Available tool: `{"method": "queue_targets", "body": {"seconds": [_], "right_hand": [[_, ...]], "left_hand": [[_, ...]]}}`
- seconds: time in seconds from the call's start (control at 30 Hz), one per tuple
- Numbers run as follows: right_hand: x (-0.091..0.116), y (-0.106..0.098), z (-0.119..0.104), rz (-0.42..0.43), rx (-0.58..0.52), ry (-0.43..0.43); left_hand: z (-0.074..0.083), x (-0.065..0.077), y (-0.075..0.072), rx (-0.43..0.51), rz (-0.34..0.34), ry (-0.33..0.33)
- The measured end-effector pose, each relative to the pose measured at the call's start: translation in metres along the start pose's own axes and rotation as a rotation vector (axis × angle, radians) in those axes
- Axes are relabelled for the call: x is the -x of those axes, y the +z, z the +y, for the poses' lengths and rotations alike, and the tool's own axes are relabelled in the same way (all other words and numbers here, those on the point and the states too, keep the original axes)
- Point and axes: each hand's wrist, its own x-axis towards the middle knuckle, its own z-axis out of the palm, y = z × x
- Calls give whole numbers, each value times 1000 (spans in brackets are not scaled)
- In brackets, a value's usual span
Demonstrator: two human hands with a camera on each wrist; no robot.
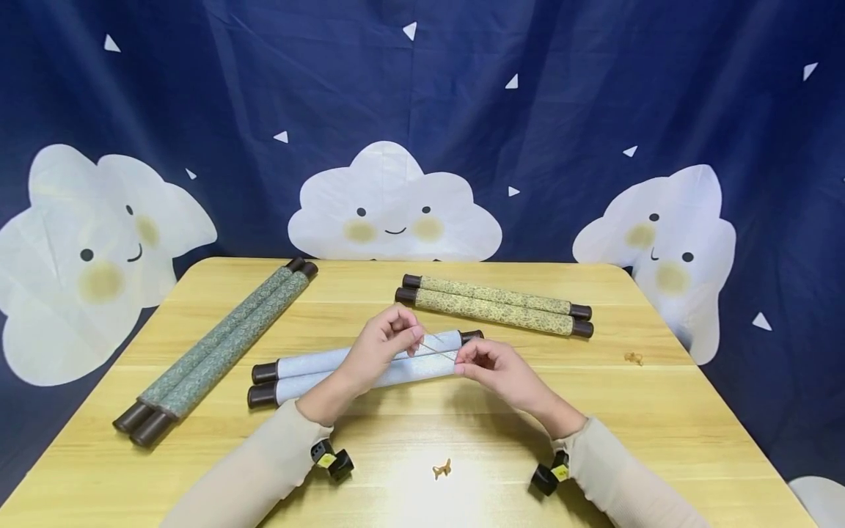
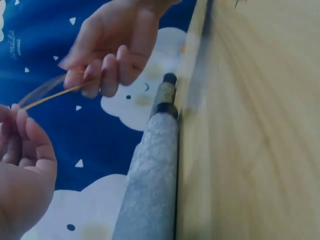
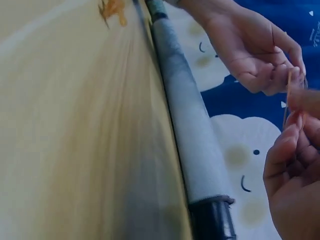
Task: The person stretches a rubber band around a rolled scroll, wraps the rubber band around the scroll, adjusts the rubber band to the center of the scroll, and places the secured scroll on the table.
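Note:
A thin tan rubber band (image 1: 439,352) is stretched between the two hands. My left hand (image 1: 381,350) pinches one end of it between thumb and fingertips, and my right hand (image 1: 505,372) pinches the other. In the left wrist view the band (image 2: 55,96) shows as two strands running from hand to hand. Below the hands lies a light-blue double-rolled scroll (image 1: 310,389) with dark brown end knobs, its two rolls side by side. The forearms and hands cover part of its middle and right end in the head view.
A green double-rolled scroll (image 1: 231,341) lies slanted at the left of the wooden table (image 1: 370,491). Another, yellow patterned, scroll (image 1: 495,308) lies at the back right. Small tangled tan bands (image 1: 442,469) sit near the front, with more tan bands (image 1: 634,358) at the right.

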Motion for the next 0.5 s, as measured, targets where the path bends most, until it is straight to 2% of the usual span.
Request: {"method": "queue_targets", "body": {"seconds": [0.1, 0.23, 0.33, 0.4, 0.5], "right_hand": [[1, -5, 0, 44, 54, -15], [-2, -13, -1, 151, -80, -18], [-4, -20, -5, 228, -170, -17], [-5, -25, -8, 242, -177, -19], [-4, -32, -14, 210, -112, -2]], "left_hand": [[0, -2, -1, -79, 15, -32], [-1, -4, 2, -230, -14, -96], [0, -3, 4, -328, -36, -116], [0, -2, 6, -377, -47, -118], [-3, 1, 6, -431, -65, -126]]}}
